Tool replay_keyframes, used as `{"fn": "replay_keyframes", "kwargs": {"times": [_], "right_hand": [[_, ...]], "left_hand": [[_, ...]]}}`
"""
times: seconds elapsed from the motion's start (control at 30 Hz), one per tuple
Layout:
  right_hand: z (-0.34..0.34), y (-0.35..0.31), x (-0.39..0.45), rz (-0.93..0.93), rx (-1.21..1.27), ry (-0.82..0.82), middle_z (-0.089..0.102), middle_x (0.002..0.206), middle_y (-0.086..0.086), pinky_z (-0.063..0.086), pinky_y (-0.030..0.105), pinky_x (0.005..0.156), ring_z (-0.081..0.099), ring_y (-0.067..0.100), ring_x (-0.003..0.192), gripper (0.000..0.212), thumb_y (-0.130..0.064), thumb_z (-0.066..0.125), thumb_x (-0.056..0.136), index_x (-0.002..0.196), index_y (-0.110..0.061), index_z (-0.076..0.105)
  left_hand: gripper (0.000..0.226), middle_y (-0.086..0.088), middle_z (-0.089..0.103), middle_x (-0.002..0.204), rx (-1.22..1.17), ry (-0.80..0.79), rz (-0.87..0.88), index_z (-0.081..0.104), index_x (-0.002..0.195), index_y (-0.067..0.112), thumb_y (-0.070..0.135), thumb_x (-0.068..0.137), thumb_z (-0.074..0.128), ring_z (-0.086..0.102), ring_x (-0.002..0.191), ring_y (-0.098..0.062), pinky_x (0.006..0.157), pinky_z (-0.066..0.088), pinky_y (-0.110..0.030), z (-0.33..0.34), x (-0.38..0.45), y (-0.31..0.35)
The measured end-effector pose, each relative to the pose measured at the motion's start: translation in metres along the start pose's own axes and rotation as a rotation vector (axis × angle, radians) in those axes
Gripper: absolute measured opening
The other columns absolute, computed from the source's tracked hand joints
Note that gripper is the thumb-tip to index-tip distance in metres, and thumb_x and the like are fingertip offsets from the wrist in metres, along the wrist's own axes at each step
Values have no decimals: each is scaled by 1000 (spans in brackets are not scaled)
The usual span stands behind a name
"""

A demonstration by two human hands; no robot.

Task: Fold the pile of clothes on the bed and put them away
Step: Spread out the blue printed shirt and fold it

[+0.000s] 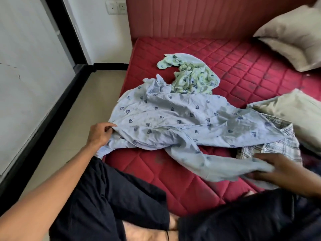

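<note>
While the bed (182, 180) is filling most of the view with its red quilted mattress, a pink padded headboard (199, 16) is standing along 12 o'clock. The blue shirt (165, 119), printed with small dark leaves, is lying spread and crumpled across the middle of the bed, one sleeve trailing toward 4 o'clock. Two pillows are sitting on the right: one (291, 37) is leaning at 2 o'clock, another (298, 112) is lying at 3 o'clock, touching the shirt's far edge. A green floral garment (192, 75) is lying bunched just beyond the shirt's collar, toward 12 o'clock. A plaid shirt (278, 145) is lying partly under the blue shirt at 4 o'clock, beside the second pillow.

The person is sitting on the bed's near edge in dark shorts, both arms reaching out. The left hand (99, 134), at 9 o'clock, is pinching the shirt's left edge between curled fingers and thumb, at the mattress side. The right hand (281, 169), at 4 o'clock, is blurred; it is gripping the end of the trailing sleeve, fingers above the cloth and thumb below.

Pale floor tiles (69, 127) are showing at 8 o'clock, and a wall socket (116, 7) is sitting at 11 o'clock.
</note>
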State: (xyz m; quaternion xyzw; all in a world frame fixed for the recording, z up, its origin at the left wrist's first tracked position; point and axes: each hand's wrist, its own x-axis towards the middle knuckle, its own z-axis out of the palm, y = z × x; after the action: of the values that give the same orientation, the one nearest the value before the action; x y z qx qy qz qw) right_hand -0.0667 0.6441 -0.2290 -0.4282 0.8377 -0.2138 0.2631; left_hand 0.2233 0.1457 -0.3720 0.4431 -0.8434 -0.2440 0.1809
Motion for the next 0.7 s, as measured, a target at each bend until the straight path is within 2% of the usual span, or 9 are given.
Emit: {"fn": "replay_keyframes", "kwargs": {"times": [0.13, 0.2, 0.27, 0.4, 0.43, 0.5, 0.57, 0.63, 0.7], "right_hand": [[-35, -22, -33, 26, 208, 36, 80, 85, -7, 56, 17, 68, 72, 0, 72, 53, -36, 96, 58, 105, -46, 73], [-37, -18, -46, 37, 200, -134, 79, 82, 1, 57, 26, 67, 68, 9, 64, 64, -48, 98, 59, 112, -49, 63], [-38, -8, -54, 109, 307, -257, 76, 84, 14, 53, 31, 68, 66, 24, 66, 62, -54, 96, 63, 112, -34, 64], [-25, 19, -52, 42, 628, -260, 70, 116, 32, 50, 70, 88, 62, 65, 101, 60, -36, 91, 75, 125, -15, 66], [-18, 23, -60, 48, 554, -175, 70, 125, 24, 51, 66, 97, 64, 55, 112, 62, -33, 86, 78, 135, -24, 65], [-26, 21, -42, -141, 529, -36, 71, 128, 3, 53, 35, 103, 67, 24, 115, 57, -31, 65, 94, 150, -29, 54], [-23, -8, -13, -291, 1058, 27, 65, 121, 7, 49, 31, 104, 64, 16, 106, 47, -19, 43, 108, 154, -13, 46], [-35, 12, 8, -71, 1542, 104, 64, 110, 7, 57, 28, 92, 67, 10, 97, 49, -5, 83, 78, 125, 1, 70], [-56, 24, 31, 129, 1774, 370, 71, 96, 7, 63, 31, 73, 73, 12, 85, 81, 9, 98, 30, 107, 4, 75]], "left_hand": [[25, -7, 78, 107, -21, 16, -50, 80, 106, 20, 4, 97, 63, 73, 86, -25, 76, 57, -30, 7, 4, 2], [22, -3, 78, 105, 4, 69, -76, 80, 101, 24, 7, 95, 67, 73, 92, -24, 81, 58, -33, 8, 2, 1], [21, -4, 78, 102, 55, 112, -55, 80, 97, 23, 6, 92, 70, 72, 91, -26, 81, 60, -36, 9, -2, 1], [17, -7, 69, 103, 104, 154, -51, 77, 91, 28, 11, 89, 74, 67, 91, -28, 80, 58, -41, 5, -5, 0], [17, -7, 71, 102, 91, 148, -77, 76, 90, 29, 13, 89, 74, 68, 90, -28, 77, 58, -41, 6, -5, 1], [17, -7, 74, 101, 81, 128, -107, 76, 88, 30, 13, 89, 73, 69, 89, -30, 74, 59, -40, 7, -5, 2], [16, -6, 75, 100, 76, 111, -120, 78, 89, 28, 13, 90, 72, 69, 90, -31, 74, 59, -41, 9, -3, 4], [15, -6, 76, 100, 80, 103, -134, 79, 91, 26, 12, 91, 72, 69, 89, -34, 74, 58, -42, 12, 0, 5], [13, -8, 76, 100, 89, 106, -131, 78, 91, 26, 14, 91, 74, 68, 89, -36, 74, 57, -42, 12, 1, 6]]}}
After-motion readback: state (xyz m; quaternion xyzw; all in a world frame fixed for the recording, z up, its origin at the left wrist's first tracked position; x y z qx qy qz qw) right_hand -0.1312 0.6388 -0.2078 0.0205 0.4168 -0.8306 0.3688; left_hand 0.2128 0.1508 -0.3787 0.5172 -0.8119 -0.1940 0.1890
